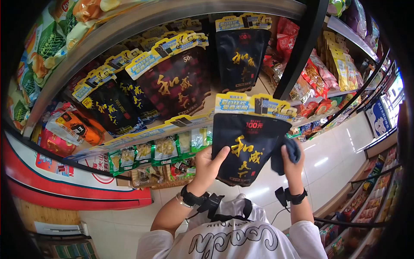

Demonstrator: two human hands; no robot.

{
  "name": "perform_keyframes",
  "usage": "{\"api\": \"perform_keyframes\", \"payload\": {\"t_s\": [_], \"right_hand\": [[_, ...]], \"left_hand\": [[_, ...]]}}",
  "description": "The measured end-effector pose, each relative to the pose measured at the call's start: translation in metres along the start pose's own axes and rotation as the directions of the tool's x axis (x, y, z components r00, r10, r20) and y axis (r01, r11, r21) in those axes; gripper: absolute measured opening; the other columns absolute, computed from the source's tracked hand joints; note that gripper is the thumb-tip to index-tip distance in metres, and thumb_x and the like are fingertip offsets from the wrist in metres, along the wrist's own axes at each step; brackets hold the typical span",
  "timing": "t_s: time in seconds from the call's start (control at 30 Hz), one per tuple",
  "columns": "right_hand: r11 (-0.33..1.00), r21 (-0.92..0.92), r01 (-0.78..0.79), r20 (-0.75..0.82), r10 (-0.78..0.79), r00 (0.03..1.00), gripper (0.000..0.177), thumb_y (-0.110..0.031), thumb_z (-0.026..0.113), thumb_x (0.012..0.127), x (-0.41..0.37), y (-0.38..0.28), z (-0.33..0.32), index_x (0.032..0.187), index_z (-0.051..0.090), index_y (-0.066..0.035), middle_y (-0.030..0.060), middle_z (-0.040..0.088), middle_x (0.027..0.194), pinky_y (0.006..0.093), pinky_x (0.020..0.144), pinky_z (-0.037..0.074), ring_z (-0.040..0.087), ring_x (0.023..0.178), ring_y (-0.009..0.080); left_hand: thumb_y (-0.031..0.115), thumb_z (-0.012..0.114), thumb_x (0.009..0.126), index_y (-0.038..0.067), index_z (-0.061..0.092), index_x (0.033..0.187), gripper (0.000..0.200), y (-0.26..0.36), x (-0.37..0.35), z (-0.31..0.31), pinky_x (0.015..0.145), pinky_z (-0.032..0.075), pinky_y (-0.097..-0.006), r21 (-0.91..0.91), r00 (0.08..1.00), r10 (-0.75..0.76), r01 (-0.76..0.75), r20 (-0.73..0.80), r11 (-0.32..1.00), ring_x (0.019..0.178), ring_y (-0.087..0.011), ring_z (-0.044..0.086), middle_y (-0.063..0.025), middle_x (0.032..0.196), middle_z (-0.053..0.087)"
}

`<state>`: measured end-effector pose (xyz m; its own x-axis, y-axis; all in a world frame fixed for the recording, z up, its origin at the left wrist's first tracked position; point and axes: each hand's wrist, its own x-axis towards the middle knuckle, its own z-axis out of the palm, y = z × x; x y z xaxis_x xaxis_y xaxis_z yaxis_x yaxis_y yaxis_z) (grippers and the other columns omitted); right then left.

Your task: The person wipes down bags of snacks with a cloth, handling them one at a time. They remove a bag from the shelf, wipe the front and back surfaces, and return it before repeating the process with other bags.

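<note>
My left hand (207,168) grips a black pouch (235,159) by its lower left side, thumb across the front. Gold characters and a red "100元" mark its face, and a yellow and blue card tops it. At the pouch's right edge, my right hand (294,160) is closed around a dark cloth (278,162), which overlaps the pouch's side in this view. Behind, a similar black pouch (239,58) stands upright on the shelf (269,80). A dark red checked pouch (174,82) marked 50 stands to its left.
More black pouches (108,108) and an orange packet (77,125) fill the shelf's left. Green snack bags (166,149) hang below its edge. A black post (299,52) separates it from red packets (317,71). Other stocked shelves (366,196) line the right, beyond the tiled floor (332,146).
</note>
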<state>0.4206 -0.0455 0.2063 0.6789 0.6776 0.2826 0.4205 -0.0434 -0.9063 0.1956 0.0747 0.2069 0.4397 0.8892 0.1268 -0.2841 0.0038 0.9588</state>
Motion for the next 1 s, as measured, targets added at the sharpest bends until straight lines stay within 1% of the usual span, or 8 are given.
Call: {"api": "perform_keyframes", "payload": {"t_s": [0.1, 0.3, 0.43, 0.6, 0.73, 0.87, 0.97, 1.0], "right_hand": [[0.956, 0.283, 0.077, 0.137, -0.12, 0.983, 0.04, -0.022, 0.075, 0.082, -0.025, 0.016, 0.012, 0.108, 0.059, 0.004, 0.0057, 0.062, 0.096, 0.0283, 0.084, 0.046, 0.057, 0.09, 0.0132], [0.875, 0.286, -0.392, 0.418, 0.254, 0.872, 0.041, -0.021, 0.08, 0.081, -0.029, 0.017, 0.02, 0.108, 0.063, 0.004, 0.0054, 0.068, 0.098, 0.0263, 0.082, 0.049, 0.06, 0.088, 0.0098], [0.873, 0.332, -0.357, 0.374, 0.225, 0.899, 0.037, -0.02, 0.077, 0.084, -0.031, 0.025, 0.02, 0.107, 0.064, 0.005, 0.0042, 0.068, 0.095, 0.0245, 0.08, 0.048, 0.059, 0.085, 0.0086], [0.846, 0.393, -0.361, 0.319, 0.243, 0.916, 0.036, -0.022, 0.074, 0.086, -0.033, 0.03, 0.022, 0.108, 0.064, 0.005, 0.0039, 0.067, 0.095, 0.0244, 0.08, 0.048, 0.058, 0.085, 0.0081], [0.787, 0.491, -0.373, 0.26, 0.276, 0.925, 0.037, -0.024, 0.073, 0.087, -0.036, 0.033, 0.035, 0.108, 0.063, 0.005, 0.0048, 0.067, 0.096, 0.0256, 0.08, 0.048, 0.058, 0.086, 0.009], [0.995, 0.029, -0.1, 0.166, 0.094, 0.982, 0.039, -0.024, 0.073, 0.087, -0.033, 0.048, 0.034, 0.111, 0.06, 0.003, 0.0102, 0.067, 0.09, 0.0284, 0.08, 0.048, 0.061, 0.085, 0.0149], [0.996, -0.082, 0.024, -0.079, -0.03, 0.996, 0.04, -0.023, 0.073, 0.086, -0.022, 0.023, 0.031, 0.111, 0.055, 0.002, 0.0132, 0.066, 0.088, 0.0294, 0.077, 0.048, 0.063, 0.084, 0.0186], [0.989, -0.108, 0.098, -0.14, -0.113, 0.984, 0.04, -0.02, 0.073, 0.084, -0.016, 0.013, 0.03, 0.111, 0.053, 0.001, 0.0167, 0.062, 0.092, 0.0358, 0.079, 0.049, 0.063, 0.084, 0.0267]], "left_hand": [[0.02, 0.064, 0.095, -0.003, 0.067, 0.102, 0.024, -0.018, -0.007, 0.003, 0.071, 0.048, -0.0214, -0.067, 0.997, -0.077, 0.078, 0.01, 0.995, 0.078, -0.0044, 0.058, 0.0001, 0.09, 0.068], [0.016, 0.063, 0.094, 0.001, 0.065, 0.111, 0.023, -0.035, -0.015, -0.006, 0.08, 0.05, -0.0236, -0.245, 0.952, -0.3, 0.305, 0.056, 0.92, 0.089, -0.0082, 0.063, -0.0018, 0.103, 0.067], [0.014, 0.06, 0.095, 0.002, 0.062, 0.118, 0.026, -0.046, -0.017, -0.016, 0.091, 0.048, -0.0287, -0.37, 0.882, -0.439, 0.47, 0.169, 0.802, 0.102, -0.0124, 0.062, -0.0037, 0.114, 0.066], [0.011, 0.069, 0.088, 0.0, 0.046, 0.136, 0.054, -0.062, -0.029, -0.031, 0.104, 0.041, -0.0345, -0.203, 0.772, -0.433, 0.569, 0.464, 0.797, 0.121, -0.0195, 0.053, -0.0072, 0.131, 0.056], [0.008, 0.074, 0.083, 0.0, 0.049, 0.132, 0.056, -0.069, -0.038, -0.028, 0.101, 0.041, -0.0302, -0.088, 0.73, -0.431, 0.553, 0.531, 0.828, 0.115, -0.0142, 0.054, -0.0045, 0.126, 0.058], [0.006, 0.074, 0.082, 0.0, 0.05, 0.13, 0.054, -0.074, -0.041, -0.029, 0.098, 0.044, -0.0299, -0.061, 0.768, -0.44, 0.524, 0.464, 0.849, 0.112, -0.0142, 0.056, -0.0048, 0.124, 0.059], [0.003, 0.071, 0.083, 0.001, 0.049, 0.131, 0.053, -0.075, -0.043, -0.029, 0.097, 0.045, -0.0302, -0.002, 0.794, -0.424, 0.472, 0.435, 0.882, 0.111, -0.0141, 0.057, -0.0046, 0.124, 0.059], [0.003, 0.071, 0.083, 0.001, 0.049, 0.131, 0.053, -0.074, -0.043, -0.028, 0.097, 0.045, -0.0305, 0.013, 0.799, -0.423, 0.462, 0.427, 0.887, 0.111, -0.014, 0.056, -0.0043, 0.124, 0.059]]}}
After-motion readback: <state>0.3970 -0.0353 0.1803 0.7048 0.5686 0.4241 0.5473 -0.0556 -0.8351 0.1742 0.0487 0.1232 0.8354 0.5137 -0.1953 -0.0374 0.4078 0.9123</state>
